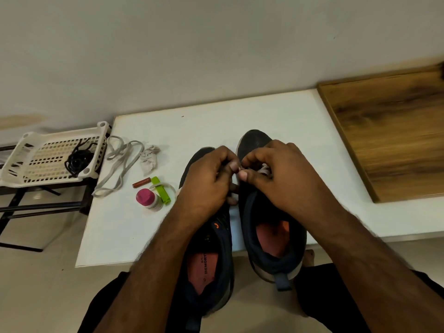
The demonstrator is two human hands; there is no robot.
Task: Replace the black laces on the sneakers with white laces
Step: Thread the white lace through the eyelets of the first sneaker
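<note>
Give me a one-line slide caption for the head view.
Both hands, left hand and right hand, pinch a white lace over the right sneaker; black laces lie in the basket.

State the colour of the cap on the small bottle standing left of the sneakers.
Pink: the small white bottle's round cap shows best in the head view.

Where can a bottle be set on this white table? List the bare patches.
Bare: the white table behind the sneakers up to the wall, and its right strip beside the wooden board. Also the near-left corner below the pink-capped bottle. Crowded: around the loose white lace, and where both hands work.
</note>
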